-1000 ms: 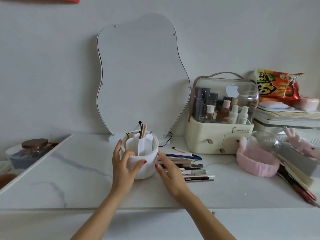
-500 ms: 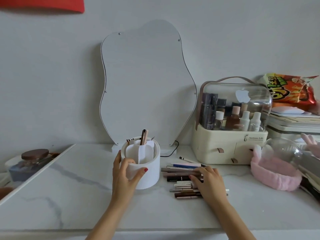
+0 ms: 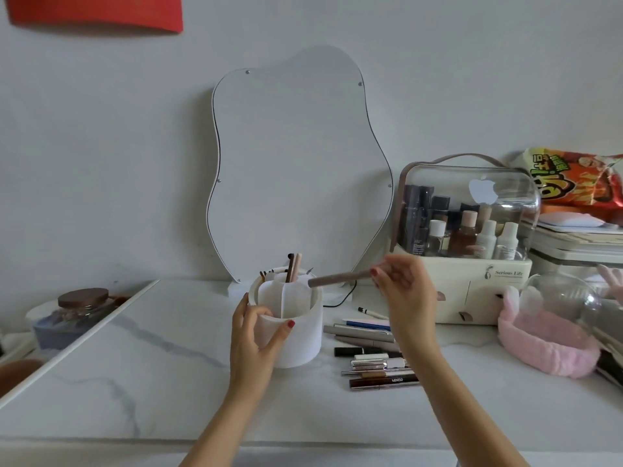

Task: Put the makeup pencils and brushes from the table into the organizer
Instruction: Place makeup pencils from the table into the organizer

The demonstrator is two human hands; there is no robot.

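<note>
A white round organizer [image 3: 300,342] with inner dividers stands on the marble table [image 3: 151,365]. Two pencils [image 3: 294,267] and some small tools stick up from its back compartments. My left hand [image 3: 253,338] grips its near left wall. My right hand [image 3: 403,291] is raised to the right of the organizer and pinches a taupe makeup pencil [image 3: 340,278], which lies nearly level with its tip just over the organizer's right rim. A pile of makeup pencils and tubes [image 3: 374,355] rests on the table right of the organizer, partly hidden by my right forearm.
A wavy mirror [image 3: 296,163] leans on the wall behind the organizer. To the right stand a clear-lidded cosmetics case [image 3: 465,251], a pink headband [image 3: 546,345], a glass dome, stacked books and a snack bag. A lidded jar [image 3: 77,308] sits beyond the table's left edge.
My right hand left the pile, lifted a taupe pencil and carried it up and left toward the organizer's rim. My left hand has stayed on the organizer.
</note>
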